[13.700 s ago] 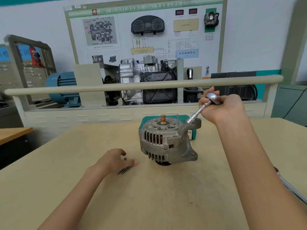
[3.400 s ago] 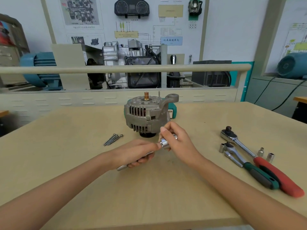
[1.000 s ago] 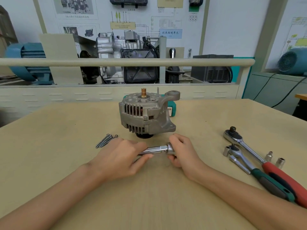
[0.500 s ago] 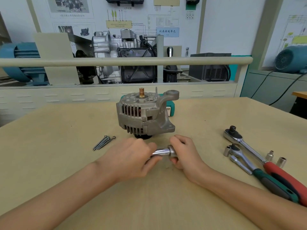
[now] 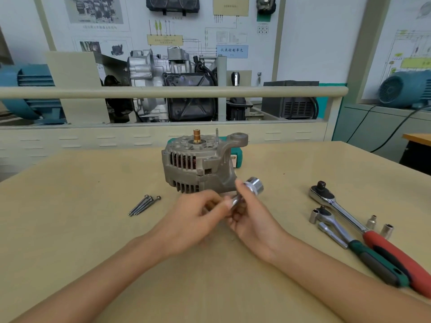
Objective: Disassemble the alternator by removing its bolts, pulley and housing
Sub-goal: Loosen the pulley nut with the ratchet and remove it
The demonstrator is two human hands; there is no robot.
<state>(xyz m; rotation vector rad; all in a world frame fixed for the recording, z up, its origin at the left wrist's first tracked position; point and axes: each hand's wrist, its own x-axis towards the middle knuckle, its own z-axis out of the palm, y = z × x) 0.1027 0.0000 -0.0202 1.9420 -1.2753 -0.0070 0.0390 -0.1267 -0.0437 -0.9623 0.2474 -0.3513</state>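
Both hands meet just in front of the alternator [image 5: 200,165], which stands upright on the tabletop [image 5: 70,229] at the middle of the view, its brass-coloured shaft end pointing up and one thin bolt standing beside it at the top. The right hand [image 5: 253,220] has its fingers curled around a chrome socket tool [image 5: 253,186], the thumb pressed against the neck below the wide socket head, which tilts up toward 1 o'clock and hangs close to the alternator's lower mounting lug; whether it touches the lug cannot be told. The left hand [image 5: 196,217] pinches the lower end of the same tool's shaft between its fingertips, the fingers partly blurred. At 9 o'clock from the hands, three long loose bolts [image 5: 143,205] lie together, well apart from the alternator's base. At 3 o'clock lie a red-handled ratchet [image 5: 363,231] and a green-handled ratchet [image 5: 356,247] side by side, with small sockets [image 5: 387,230] scattered near them. A teal object [image 5: 236,156] sits behind the alternator at 12 o'clock. Bare tabletop spreads wide toward 7 and 8 o'clock and between the forearms at 6 o'clock; the far edge runs just behind the alternator below a railed partition [image 5: 163,92].
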